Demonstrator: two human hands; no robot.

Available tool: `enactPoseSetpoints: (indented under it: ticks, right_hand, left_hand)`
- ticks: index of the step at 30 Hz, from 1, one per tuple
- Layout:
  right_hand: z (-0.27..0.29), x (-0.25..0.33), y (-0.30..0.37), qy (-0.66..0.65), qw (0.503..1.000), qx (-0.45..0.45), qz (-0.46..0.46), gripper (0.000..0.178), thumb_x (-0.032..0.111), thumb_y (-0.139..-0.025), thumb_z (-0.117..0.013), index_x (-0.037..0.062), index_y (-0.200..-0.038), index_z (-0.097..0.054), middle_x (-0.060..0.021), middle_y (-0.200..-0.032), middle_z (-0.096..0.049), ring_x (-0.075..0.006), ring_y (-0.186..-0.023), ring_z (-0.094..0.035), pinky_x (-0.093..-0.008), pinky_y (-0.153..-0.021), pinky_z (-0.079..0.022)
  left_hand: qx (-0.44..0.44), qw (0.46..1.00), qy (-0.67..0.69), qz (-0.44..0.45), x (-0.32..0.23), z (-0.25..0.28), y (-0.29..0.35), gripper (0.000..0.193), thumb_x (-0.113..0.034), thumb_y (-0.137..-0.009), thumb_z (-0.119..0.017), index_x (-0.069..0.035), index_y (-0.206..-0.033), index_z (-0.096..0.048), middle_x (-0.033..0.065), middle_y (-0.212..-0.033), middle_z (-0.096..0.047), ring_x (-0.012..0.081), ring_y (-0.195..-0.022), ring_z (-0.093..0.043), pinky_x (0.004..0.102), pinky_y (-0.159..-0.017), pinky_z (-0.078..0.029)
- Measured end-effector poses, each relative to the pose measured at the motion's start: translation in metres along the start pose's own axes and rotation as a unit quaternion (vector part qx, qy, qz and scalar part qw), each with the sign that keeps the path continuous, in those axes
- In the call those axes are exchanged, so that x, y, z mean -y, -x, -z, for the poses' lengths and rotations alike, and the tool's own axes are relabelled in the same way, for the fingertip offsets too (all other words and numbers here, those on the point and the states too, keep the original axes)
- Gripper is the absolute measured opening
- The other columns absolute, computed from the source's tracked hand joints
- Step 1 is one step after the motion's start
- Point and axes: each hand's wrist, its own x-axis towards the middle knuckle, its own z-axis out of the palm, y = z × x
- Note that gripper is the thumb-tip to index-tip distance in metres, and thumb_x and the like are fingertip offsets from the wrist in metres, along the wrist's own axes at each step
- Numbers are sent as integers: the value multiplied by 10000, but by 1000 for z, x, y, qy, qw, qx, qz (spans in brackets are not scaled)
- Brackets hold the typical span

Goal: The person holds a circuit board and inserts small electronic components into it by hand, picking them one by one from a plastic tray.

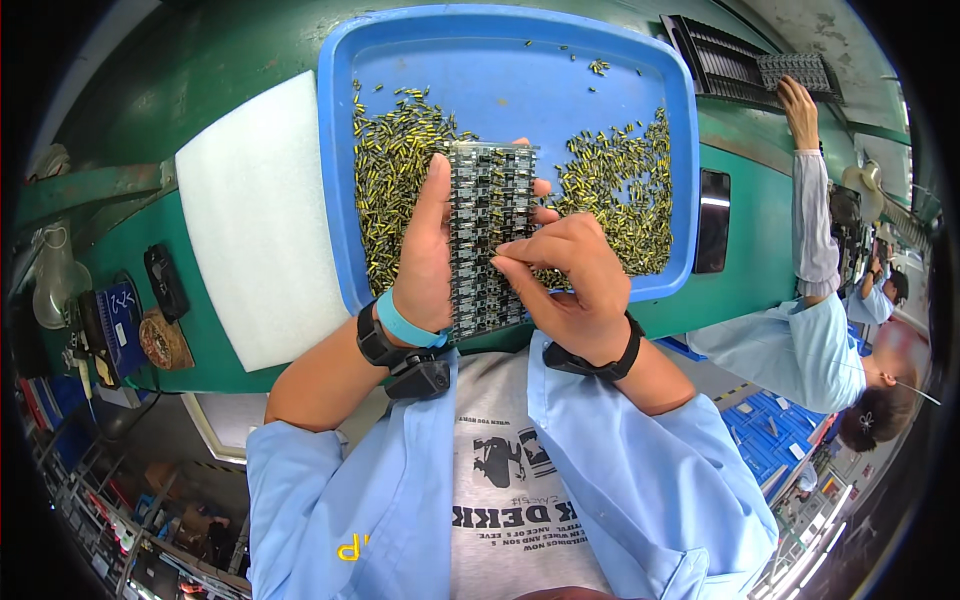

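My left hand [428, 240] is wrapped around the left edge of a circuit board panel [490, 190], with fingertips showing past its right edge. The panel is held tilted above a blue plastic tray [335, 150], its face packed with rows of small parts. Thumb and forefinger of my right hand [570, 275] are pinched together against the middle of the panel. What sits between those fingertips is too small to make out. Small black-and-yellow cylindrical components, apparently capacitors [395, 180], lie heaped at the tray's left side, with another heap [625, 190] at its right.
A white foam sheet [250, 220] lies left of the tray, a black phone [712, 220] right of it. Farther left are a roll of tape [165, 340] and a dark pouch [165, 283]. At the right, a co-worker's hand [800, 110] touches panels in a black rack [725, 65].
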Motion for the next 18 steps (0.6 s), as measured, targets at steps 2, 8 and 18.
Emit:
enactPoseSetpoints:
  ticks: [2,8,18]
  right_hand:
    - [1,1,-1,24,1000,11,14,262,-78,-791,-882,39,-979,-742,-56,-886,-762,-221,-789,-679,-417,-904,-597]
    - [2,9,-4,66,997,20,27,266,-82,-778,-875,41,-974,-744,-65,-886,-748,-251,-792,-670,-426,-884,-604]
    - [-1,22,-5,116,992,44,19,238,-83,-783,-852,35,-935,-711,-73,-858,-713,-267,-789,-647,-440,-881,-608]
  left_hand:
    - [19,1000,-6,0,0,6,-1,807,-658,-1136,-277,-39,-1643,-375,185,-1377,-655,312,-1224,-680,463,-1081,-562]
    - [37,999,-4,-5,2,10,-1,823,-660,-1136,-259,-31,-1661,-343,196,-1394,-647,319,-1244,-669,464,-1107,-543]
    - [-13,998,-51,-14,4,-4,1,748,-633,-1144,-326,-53,-1601,-450,141,-1315,-683,250,-1165,-690,401,-1011,-593]
